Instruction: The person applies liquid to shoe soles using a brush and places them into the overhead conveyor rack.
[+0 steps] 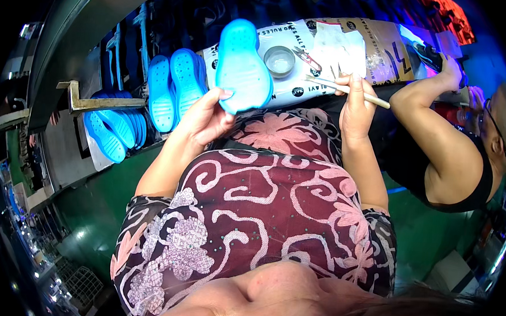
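My left hand (209,117) is closed on the heel end of a bright blue shoe sole (243,71), thumb on its face, and holds it raised over the work surface. In my right hand (357,109) a slim paintbrush (376,99) is pinched, its bristles pointing left toward the sole but apart from it. Between the two hands a small round grey bowl (280,62) rests on the printed wrapping (285,91). Beside the bowl lie small scissors or snips with red handles (309,59).
Several more blue soles (163,93) stand and lie at the left, next to a metal bar (110,102). A white sheet (341,48) lies at the back of the covered surface. At the right a co-worker's bent arm (438,122) reaches toward a dark shoe (427,55).
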Available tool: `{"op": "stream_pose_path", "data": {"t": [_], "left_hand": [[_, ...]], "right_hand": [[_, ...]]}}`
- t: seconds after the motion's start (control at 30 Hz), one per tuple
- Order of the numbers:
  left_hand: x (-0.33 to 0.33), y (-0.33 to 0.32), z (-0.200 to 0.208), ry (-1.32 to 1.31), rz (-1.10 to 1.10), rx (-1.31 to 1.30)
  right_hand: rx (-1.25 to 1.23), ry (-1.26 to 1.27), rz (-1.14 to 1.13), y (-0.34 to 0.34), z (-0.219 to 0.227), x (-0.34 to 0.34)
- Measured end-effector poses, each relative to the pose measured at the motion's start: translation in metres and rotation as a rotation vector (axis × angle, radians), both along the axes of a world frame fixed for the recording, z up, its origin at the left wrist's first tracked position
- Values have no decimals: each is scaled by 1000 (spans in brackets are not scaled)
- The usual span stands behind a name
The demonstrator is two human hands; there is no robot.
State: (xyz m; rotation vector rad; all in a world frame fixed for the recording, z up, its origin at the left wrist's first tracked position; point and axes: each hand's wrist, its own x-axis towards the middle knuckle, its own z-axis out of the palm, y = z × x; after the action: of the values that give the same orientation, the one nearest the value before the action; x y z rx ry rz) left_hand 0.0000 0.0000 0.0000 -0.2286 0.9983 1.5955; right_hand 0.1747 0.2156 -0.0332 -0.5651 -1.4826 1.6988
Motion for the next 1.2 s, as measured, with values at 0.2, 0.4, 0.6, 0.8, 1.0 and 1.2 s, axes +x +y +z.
{"op": "stream_pose_path", "data": {"t": [0.2, 0.4, 0.6, 0.8, 1.0, 1.2], "left_hand": [[2, 20, -24, -110, 126, -67], [-2, 33, -13, -73, 101, -5], [14, 27, 34, 139, -229, 112], [30, 121, 93, 386, -706, 397], [15, 360, 189, 362, -383, 737], [50, 363, 176, 695, -157, 789]], "right_hand": [[3, -91, -5, 3, -7, 0], [-1, -94, -7, 12, -7, 5], [3, -138, -34, 10, -19, 10], [129, -214, -208, 10, -13, 37], [-94, -122, -151, 7, -30, 35], [-150, -69, -174, 16, -49, 25]]}}
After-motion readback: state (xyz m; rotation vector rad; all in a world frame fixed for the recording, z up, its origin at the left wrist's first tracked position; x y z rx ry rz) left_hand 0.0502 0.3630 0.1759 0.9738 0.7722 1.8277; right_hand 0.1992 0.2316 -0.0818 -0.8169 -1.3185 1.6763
